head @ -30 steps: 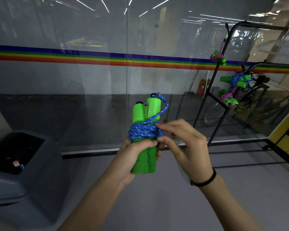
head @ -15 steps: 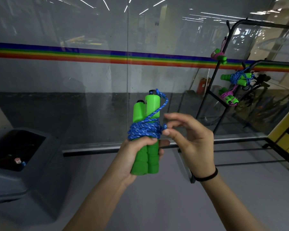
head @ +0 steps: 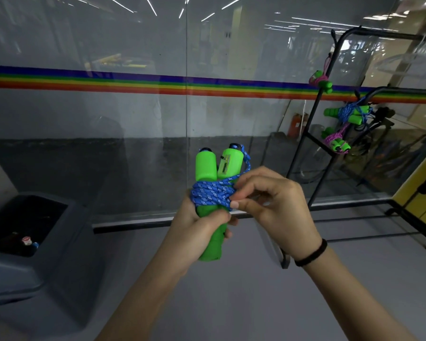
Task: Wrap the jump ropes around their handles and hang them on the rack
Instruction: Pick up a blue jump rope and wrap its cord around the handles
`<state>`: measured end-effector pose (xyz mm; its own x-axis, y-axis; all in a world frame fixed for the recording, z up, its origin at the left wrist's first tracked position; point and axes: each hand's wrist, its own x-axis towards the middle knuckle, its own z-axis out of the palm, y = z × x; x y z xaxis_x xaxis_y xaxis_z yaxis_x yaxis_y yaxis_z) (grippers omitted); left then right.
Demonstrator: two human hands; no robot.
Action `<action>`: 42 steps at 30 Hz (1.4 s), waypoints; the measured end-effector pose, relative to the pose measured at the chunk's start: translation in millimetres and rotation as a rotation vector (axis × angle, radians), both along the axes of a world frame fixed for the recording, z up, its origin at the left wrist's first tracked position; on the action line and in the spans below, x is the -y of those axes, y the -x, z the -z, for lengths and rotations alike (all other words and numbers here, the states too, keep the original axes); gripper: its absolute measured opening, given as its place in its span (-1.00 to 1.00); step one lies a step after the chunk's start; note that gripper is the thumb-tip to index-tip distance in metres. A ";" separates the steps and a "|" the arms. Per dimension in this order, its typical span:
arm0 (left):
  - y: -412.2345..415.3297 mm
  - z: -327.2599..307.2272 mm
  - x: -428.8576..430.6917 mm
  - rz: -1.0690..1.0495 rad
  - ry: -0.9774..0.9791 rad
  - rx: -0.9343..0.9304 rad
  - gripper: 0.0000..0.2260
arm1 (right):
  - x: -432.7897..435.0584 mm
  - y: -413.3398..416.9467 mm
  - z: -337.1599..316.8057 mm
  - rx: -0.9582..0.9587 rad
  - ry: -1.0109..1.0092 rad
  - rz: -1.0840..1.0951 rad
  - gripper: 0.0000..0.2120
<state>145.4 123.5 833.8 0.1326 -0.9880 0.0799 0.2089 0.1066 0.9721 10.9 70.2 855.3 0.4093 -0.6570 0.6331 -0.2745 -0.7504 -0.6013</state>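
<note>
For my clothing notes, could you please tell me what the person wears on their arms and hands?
Both forearms are bare, with no sleeves in view, and both hands are ungloved. The right wrist carries a thin black band. The left hand shows no ring, watch or band.

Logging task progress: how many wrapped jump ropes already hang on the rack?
3 on the rack: pink-corded top, blue-corded middle, pink-corded lowest. More may be hidden rightward.

You have nothing readable here: no words, brand names or numbers can be made out on any surface. The small counter window on the green handles (head: 226,166) is too blurred to show digits, and the rainbow stripe (head: 133,82) along the glass wall carries no lettering.
</note>
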 end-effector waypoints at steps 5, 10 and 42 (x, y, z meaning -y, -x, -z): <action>-3.7 1.3 0.7 0.017 -0.014 0.041 -0.64 | 2.6 -2.2 0.0 0.064 -0.156 0.055 -0.80; -7.4 9.5 5.5 0.004 -0.077 -0.008 -0.53 | 3.5 -7.1 8.1 -0.174 0.101 0.154 -0.91; -3.9 47.0 29.0 0.122 -0.399 -0.181 -0.86 | 33.9 -13.1 39.5 -0.571 0.001 0.096 -0.86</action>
<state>149.3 94.5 786.7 -0.0099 -0.9460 -0.3241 0.3672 -0.3049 0.8787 24.0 36.3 815.8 0.6246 -0.7079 0.3298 -0.6225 -0.7063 -0.3372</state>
